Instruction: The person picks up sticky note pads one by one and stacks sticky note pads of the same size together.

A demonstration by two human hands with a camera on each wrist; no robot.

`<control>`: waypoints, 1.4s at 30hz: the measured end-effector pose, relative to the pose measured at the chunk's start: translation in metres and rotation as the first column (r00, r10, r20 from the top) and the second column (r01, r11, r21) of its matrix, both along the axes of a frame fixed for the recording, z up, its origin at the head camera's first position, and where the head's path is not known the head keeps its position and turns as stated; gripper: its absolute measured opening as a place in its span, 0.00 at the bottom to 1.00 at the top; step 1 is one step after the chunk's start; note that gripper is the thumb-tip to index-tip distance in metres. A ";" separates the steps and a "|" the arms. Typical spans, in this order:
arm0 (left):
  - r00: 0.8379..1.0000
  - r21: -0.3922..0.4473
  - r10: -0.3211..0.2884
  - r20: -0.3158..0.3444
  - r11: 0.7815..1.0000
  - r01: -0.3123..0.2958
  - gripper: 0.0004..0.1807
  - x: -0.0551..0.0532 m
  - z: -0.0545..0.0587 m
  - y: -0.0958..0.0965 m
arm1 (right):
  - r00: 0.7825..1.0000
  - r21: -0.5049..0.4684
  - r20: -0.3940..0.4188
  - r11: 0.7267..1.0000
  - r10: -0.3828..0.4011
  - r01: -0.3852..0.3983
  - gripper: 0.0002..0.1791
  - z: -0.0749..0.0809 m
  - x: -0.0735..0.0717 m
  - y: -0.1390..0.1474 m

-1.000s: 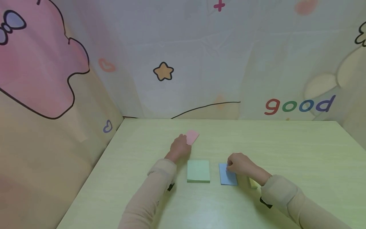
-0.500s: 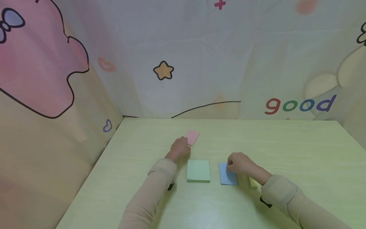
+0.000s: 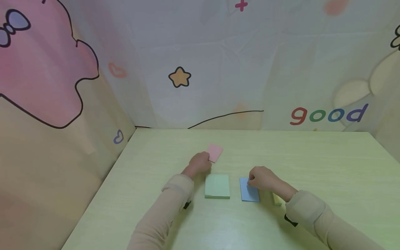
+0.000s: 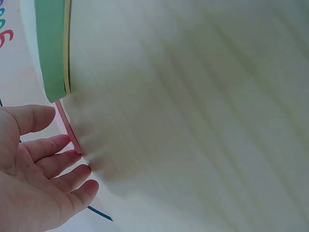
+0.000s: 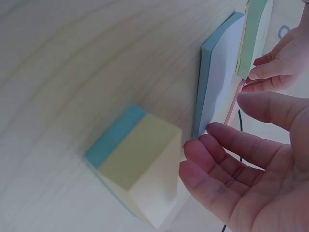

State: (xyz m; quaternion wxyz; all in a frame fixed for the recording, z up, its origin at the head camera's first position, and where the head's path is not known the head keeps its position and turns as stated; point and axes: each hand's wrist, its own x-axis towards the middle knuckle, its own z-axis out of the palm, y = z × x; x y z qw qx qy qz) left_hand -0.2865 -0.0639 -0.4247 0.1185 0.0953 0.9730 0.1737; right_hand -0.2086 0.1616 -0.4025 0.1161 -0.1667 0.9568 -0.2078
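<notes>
Toward the back of the table, my left hand [image 3: 200,162] has its fingertips at the edge of a small pink sticky note pad [image 3: 215,152]. In the left wrist view the thumb stands apart from the relaxed fingers, which meet the pink edge. My right hand [image 3: 263,178] reaches over a blue sticky note pad [image 3: 249,195] and covers its upper right corner. Its loosely bent fingertips are right at the blue pad in the right wrist view, with thumb and fingers spread apart. Between the two hands lies a larger green pad [image 3: 217,187].
Under the right forearm, a small yellow pad [image 3: 276,199] is partly hidden; the right wrist view shows it as a thick yellow and blue block [image 5: 140,150]. A printed cloth backdrop [image 3: 215,97] rises behind the pale wooden table [image 3: 328,166].
My left hand has shifted slightly right and toward me, and the pink pad has slid the same way. The right hand and the other pads have stayed put.
</notes>
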 end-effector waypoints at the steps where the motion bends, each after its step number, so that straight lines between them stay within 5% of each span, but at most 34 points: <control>1: 1.000 0.007 -0.003 0.002 1.000 0.003 0.03 0.000 0.000 0.000 | 1.000 0.000 -0.002 1.000 0.002 -0.002 0.12 0.000 0.000 0.000; 27: 0.992 0.018 -0.122 -0.033 0.992 0.122 0.10 0.011 0.003 0.017 | 1.000 -0.005 -0.005 1.000 0.001 -0.001 0.13 -0.003 -0.001 0.001; 42: 0.987 -0.009 -0.158 0.008 0.987 0.158 0.11 0.015 0.003 0.025 | 1.000 -0.008 -0.006 1.000 0.009 -0.009 0.13 -0.001 0.000 0.001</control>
